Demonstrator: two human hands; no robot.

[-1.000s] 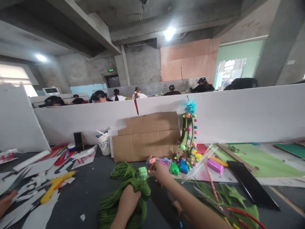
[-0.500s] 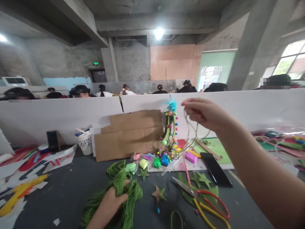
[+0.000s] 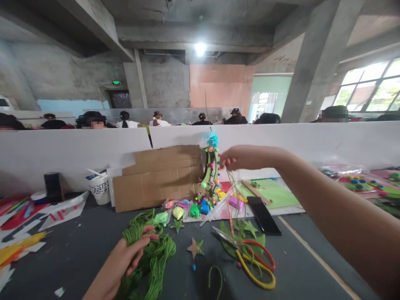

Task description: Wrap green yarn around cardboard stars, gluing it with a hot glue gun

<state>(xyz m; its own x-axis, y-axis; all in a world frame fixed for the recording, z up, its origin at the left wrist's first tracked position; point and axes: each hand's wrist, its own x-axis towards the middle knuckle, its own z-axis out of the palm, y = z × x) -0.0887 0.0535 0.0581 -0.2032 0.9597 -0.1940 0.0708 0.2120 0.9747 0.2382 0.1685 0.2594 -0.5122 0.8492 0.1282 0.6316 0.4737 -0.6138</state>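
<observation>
My left hand (image 3: 133,250) is wrapped round part of a thick skein of green yarn (image 3: 162,252) on the dark table. My right hand (image 3: 233,158) is closed in a pinch on a thin light-green strand of yarn (image 3: 233,179), which hangs in loops toward the scissors. Just left of that hand stands a green crescent ornament (image 3: 208,166) with coloured pompoms and a blue tuft on top. Scissors (image 3: 246,254) with red and yellow handles lie partly open on green leaf shapes. A star (image 3: 194,248), half brown and half green, lies between my hands.
Brown cardboard (image 3: 156,179) leans against a white partition (image 3: 281,141), with people seated beyond. A paper cup (image 3: 98,187) stands left of it. Bagged clay (image 3: 178,213) lies in front, a black phone-like slab (image 3: 264,215) to the right, and paper scraps (image 3: 40,221) at far left.
My right hand has come down and left, closer to the crescent ornament, with the strand trailing onto the scissors. My left hand has shifted left on the skein. The view has turned right.
</observation>
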